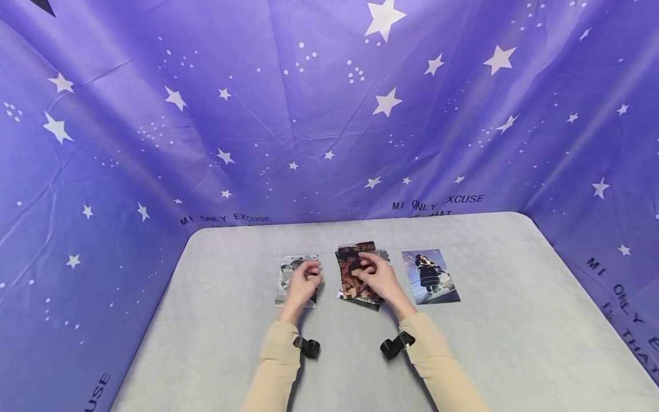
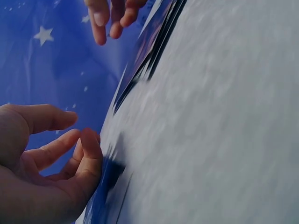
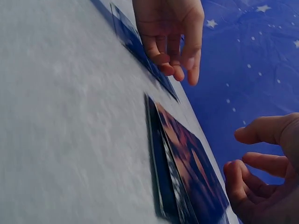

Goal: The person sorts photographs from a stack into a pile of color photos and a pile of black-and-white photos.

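My left hand (image 1: 302,281) hovers over a pale, mostly grey picture card (image 1: 283,285), covering its right part. Its fingers are loosely curled, and a gap shows between thumb and fingers in the left wrist view. Above a loose stack of picture cards (image 1: 348,276), my right hand (image 1: 382,279) is held with thumb and fingers apart and nothing between them. The stack's top card (image 3: 189,161) is dark reddish-brown, and the cards beneath stick out unevenly. To the right lies a single blue-toned picture card (image 1: 429,277) showing a figure in dark clothes, touched by neither hand.
The cards lie on a light grey table (image 1: 216,332) with rounded far corners. A purple curtain (image 1: 309,114) with white stars and printed words hangs behind and along both sides. Each sleeved wrist carries a black strapped device (image 1: 395,345).
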Motion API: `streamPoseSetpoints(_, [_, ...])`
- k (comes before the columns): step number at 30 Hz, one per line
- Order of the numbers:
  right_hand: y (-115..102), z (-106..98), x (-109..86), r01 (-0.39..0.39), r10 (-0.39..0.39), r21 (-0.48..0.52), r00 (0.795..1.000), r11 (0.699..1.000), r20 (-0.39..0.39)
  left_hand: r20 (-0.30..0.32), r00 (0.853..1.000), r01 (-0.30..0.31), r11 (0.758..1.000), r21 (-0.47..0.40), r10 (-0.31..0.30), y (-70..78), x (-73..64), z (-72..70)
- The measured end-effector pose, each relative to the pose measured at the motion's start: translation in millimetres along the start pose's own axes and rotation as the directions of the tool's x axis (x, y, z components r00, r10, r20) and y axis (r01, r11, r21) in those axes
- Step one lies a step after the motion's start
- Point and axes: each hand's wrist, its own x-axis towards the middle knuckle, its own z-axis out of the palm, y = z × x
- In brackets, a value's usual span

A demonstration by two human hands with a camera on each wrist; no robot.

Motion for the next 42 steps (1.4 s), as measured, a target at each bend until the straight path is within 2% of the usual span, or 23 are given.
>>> streamPoseSetpoints(5, [8, -16, 0.5, -0.026, 0.024, -0.061, 0.999, 0.998, -0.041, 0.032, 0.999, -0.004, 0.999, 0.043, 0.003, 10.1, -5.4, 15.0])
streamPoseSetpoints(9, [16, -24, -0.6, -0.024, 0.018, -0.097, 0.998, 0.995, -0.065, 0.064, 0.998, -0.012, 0.998, 0.057, 0.008, 8.8, -4.5, 22.7])
streamPoseSetpoints(14, [27, -25, -3.8, -0.008, 0.002, -0.113, 0.999, 0.994, -0.054, 0.095, 0.995, -0.024, 0.996, 0.085, 0.016, 5.3, -5.5, 29.1])
streamPoseSetpoints(17, [31, -24, -6.2, -0.008, 0.003, -0.099, 0.999, 0.995, -0.054, 0.099, 0.995, -0.038, 0.995, 0.095, 0.029, 5.0, -6.9, 31.5])
streamPoseSetpoints(21, [31, -24, -8.0, -0.019, 0.015, -0.073, 0.998, 0.997, -0.06, 0.102, 0.995, -0.021, 0.995, 0.099, 0.01, 7.9, -7.6, 33.3])
streamPoseSetpoints(27, [30, -24, -9.1, -0.04, 0.039, -0.03, 0.998, 0.999, -0.056, 0.096, 0.995, 0.005, 0.997, 0.073, -0.012, 4.0, -5.2, 35.0])
streamPoseSetpoints(35, [29, -26, -8.4, -0.067, 0.069, 0.025, 0.995, 0.997, -0.066, 0.075, 0.997, -0.026, 0.999, 0.036, 0.023, 6.2, -2.2, 42.3])
streamPoseSetpoints(42, [30, -24, -11.7, -0.075, 0.079, 0.057, 0.993, 0.996, -0.087, 0.072, 0.997, -0.023, 1.0, -0.005, 0.023, 3.4, 1.6, 47.4])
